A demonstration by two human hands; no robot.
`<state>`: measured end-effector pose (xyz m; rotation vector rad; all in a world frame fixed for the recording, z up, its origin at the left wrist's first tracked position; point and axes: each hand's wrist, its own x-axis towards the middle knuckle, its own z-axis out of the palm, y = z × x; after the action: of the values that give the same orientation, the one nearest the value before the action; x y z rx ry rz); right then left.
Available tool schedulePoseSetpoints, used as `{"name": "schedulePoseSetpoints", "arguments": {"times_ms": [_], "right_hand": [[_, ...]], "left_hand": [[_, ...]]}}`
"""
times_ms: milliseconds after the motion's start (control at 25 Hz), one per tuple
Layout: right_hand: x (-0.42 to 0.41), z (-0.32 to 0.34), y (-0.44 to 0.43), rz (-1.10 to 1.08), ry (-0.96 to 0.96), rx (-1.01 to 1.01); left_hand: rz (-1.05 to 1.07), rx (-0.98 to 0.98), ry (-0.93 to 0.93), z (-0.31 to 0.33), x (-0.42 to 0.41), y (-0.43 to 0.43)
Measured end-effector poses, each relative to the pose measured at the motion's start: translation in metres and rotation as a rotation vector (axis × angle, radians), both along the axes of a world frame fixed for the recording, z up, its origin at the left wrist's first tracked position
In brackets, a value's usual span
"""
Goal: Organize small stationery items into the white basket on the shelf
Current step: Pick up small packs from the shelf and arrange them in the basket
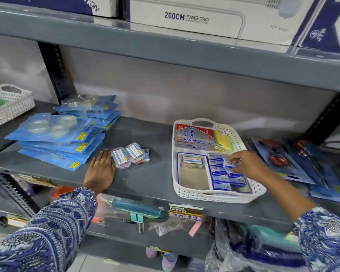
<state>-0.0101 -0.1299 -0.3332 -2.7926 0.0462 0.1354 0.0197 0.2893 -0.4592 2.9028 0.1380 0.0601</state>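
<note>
Left hand [101, 170] flat beside clear boxes [128, 155]; white basket [220, 197] lengthwise front-to-back.

The white basket [241, 138] is holey plastic. The shelf [151, 173] is smooth grey metal, a bit shiny. The tape packs [53, 132] are shiny plastic. The sleeve [47, 232] is patterned cloth.

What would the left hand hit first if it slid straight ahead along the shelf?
Probably the nearer clear plastic box, just beyond the left hand's fingertips; contact may already exist.
</note>
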Motion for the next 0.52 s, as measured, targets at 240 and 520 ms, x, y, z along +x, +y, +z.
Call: {"name": "schedulePoseSetpoints", "arguments": {"times_ms": [240, 520], "right_hand": [[-0.02, -0.013, -0.03, 0.151, 0.166, -0.115], [-0.023, -0.026, -0.034, 0.147, 0.164, -0.144]], "left_hand": [[0.008, 0.007, -0.008, 0.001, 0.001, -0.001], [0.002, 0.001, -0.015, 0.001, 0.0, -0.001]]}}
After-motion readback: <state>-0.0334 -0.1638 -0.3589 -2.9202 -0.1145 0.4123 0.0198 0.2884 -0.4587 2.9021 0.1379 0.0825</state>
